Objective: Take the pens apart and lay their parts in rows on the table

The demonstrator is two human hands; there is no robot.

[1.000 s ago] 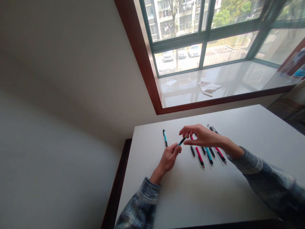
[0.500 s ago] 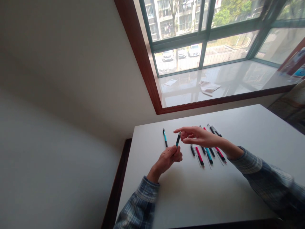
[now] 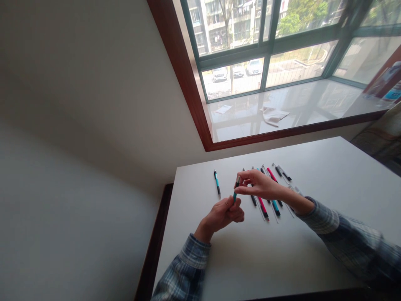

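Note:
Above the white table (image 3: 269, 259), my left hand (image 3: 222, 215) is closed round the lower end of a teal and black pen (image 3: 235, 195), which stands nearly upright. The fingers and thumb of my right hand (image 3: 261, 184) pinch the black upper part of that same pen. Left of the hands, a teal and black pen (image 3: 217, 183) lies by itself on the table. Beneath and beyond my right hand lie several pen parts, among them a pink barrel (image 3: 263, 208), a teal barrel (image 3: 275, 207) and thin refills, partly hidden by the hand and forearm.
Behind the table is a window sill (image 3: 300, 108) with a crumpled white cloth (image 3: 274, 116) and a piece of paper (image 3: 223, 109). A plastic bottle (image 3: 393, 93) stands at the far right of the sill. A wall rises on the left.
My right hand's fingers have closed on the upper part of the pen, where before they were spread beside its tip. My left hand has moved slightly right and down with the pen.

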